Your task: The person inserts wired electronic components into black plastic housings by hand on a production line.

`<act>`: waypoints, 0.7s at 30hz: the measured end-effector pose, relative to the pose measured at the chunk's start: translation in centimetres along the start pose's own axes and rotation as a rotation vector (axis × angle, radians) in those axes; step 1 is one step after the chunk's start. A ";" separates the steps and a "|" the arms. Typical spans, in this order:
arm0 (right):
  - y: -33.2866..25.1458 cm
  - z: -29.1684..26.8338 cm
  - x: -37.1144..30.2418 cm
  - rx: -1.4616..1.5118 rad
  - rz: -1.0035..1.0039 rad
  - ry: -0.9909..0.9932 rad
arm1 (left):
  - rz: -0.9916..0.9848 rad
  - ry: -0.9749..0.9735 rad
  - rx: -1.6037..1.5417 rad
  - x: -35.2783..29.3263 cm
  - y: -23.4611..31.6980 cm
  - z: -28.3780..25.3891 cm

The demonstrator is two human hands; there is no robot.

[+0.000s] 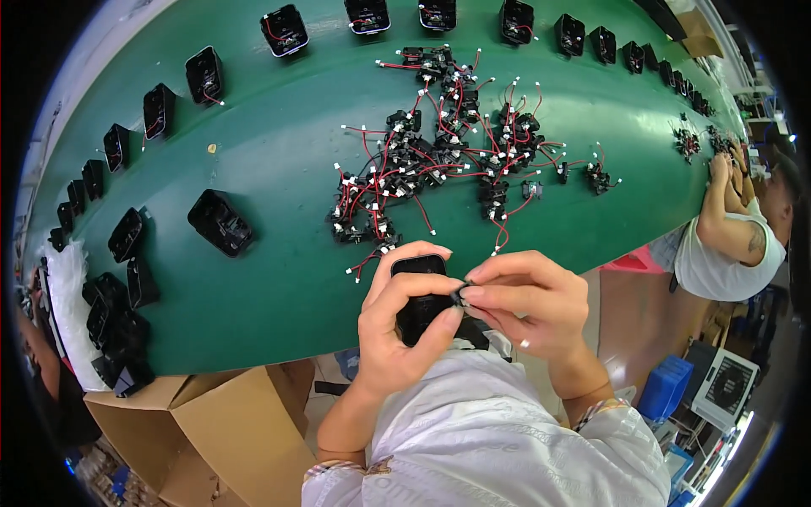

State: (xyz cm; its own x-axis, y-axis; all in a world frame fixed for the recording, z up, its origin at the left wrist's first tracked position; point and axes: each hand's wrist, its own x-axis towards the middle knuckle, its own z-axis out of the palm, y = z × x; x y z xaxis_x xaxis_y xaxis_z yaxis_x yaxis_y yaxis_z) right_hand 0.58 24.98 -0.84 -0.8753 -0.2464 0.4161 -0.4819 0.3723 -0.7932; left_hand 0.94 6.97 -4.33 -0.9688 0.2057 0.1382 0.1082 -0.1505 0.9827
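Observation:
My left hand [397, 321] is wrapped round a black open plastic housing [420, 265] just in front of the table's near edge. Beside it, the fingertips of my right hand [532, 300] pinch a small dark part [459, 296] at the housing's right side; its exact kind is too small to make out. A white connector [525, 344] shows below the right palm. Just beyond both hands lies a tangled pile of small black parts [414, 156] with red and black wires and white plugs. To the left, a single black housing [220, 222] rests on the green table.
Several black housings [285, 30], some with red wires, line the far edge of the green table [279, 152]. More housings [110, 313] are heaped at left beside clear plastic bags [74, 304]. An open cardboard box [245, 422] stands below the near edge. A co-worker [731, 232] sits at far right.

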 end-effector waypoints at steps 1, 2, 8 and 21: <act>-0.1 0.2 0.0 -0.096 -0.033 0.047 | -0.012 0.020 0.014 -0.1 0.0 0.0; -0.1 0.1 0.0 -0.095 -0.033 0.045 | -0.013 0.021 0.014 -0.1 -0.1 -0.1; -0.5 -0.8 0.2 0.056 0.054 0.097 | 0.032 -0.107 0.017 -0.1 0.9 -0.4; -1.3 -0.8 1.3 0.149 0.121 0.025 | 0.143 -0.223 -0.214 0.9 0.5 -1.2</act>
State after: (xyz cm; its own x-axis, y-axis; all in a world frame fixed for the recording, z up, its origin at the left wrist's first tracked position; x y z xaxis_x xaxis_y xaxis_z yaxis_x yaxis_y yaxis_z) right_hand 0.07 24.84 1.09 -0.9282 -0.1848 0.3228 -0.3630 0.2604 -0.8947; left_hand -0.17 5.92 -3.81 -0.8721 0.3708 0.3194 0.1673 -0.3874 0.9066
